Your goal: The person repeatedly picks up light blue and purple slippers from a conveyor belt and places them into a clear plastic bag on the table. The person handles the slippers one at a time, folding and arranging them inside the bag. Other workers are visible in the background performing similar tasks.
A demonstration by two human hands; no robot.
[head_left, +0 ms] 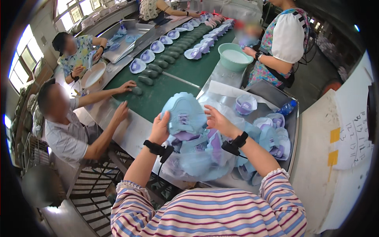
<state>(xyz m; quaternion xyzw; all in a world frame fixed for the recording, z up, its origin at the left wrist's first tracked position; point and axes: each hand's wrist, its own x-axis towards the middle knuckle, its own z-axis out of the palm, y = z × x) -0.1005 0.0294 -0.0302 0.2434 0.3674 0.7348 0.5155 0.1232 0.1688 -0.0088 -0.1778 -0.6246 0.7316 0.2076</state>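
Note:
A light blue shoe upper (182, 112) with lacing on its front is held up before me. My left hand (160, 127) grips its left edge, thumb in front. At the opposite edge is my right hand (222, 122), fingers apart and partly curled; whether the fingertips touch the upper cannot be made out. Below both hands, a clear plastic bag (197, 168) lies with more light blue and purple uppers in and around it. A further group of uppers (272, 136) is piled on the metal tray to the right, beside a single cupped purple-and-white upper (246, 104).
Ahead runs a green conveyor belt (185, 85) with rows of dark shoe lasts (167, 58) and uppers. A co-worker's hand (132, 87) touches a last at left. A green basin (235, 56) stands near another worker at right. A blue-capped bottle (287, 107) lies at the tray's edge.

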